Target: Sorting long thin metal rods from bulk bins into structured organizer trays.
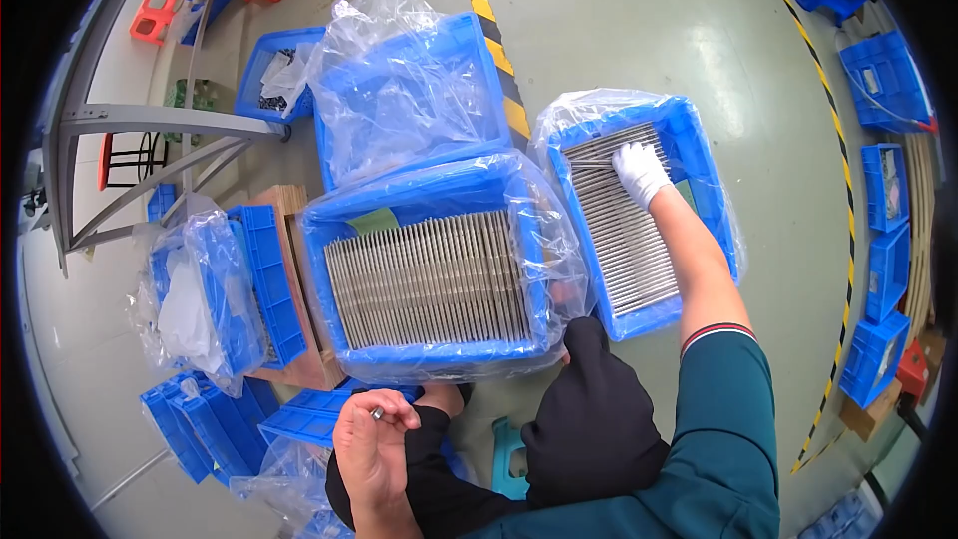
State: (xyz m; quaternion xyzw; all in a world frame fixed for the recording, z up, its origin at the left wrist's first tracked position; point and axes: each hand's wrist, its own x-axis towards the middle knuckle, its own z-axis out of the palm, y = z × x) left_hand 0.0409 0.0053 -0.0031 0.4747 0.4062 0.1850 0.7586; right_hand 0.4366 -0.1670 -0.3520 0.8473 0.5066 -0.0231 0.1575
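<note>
Here, our left hand (369,444) pinches a metal part (376,413). Rods (627,250) lie under our gloved right hand (640,172); we can't tell whether it grips one.

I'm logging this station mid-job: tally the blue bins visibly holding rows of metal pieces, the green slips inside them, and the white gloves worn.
Blue bins holding rows of metal pieces: 2 (middle, right)
Green slips: 2 (one in each)
White glove: 1 (right hand)
Total: 5
</note>
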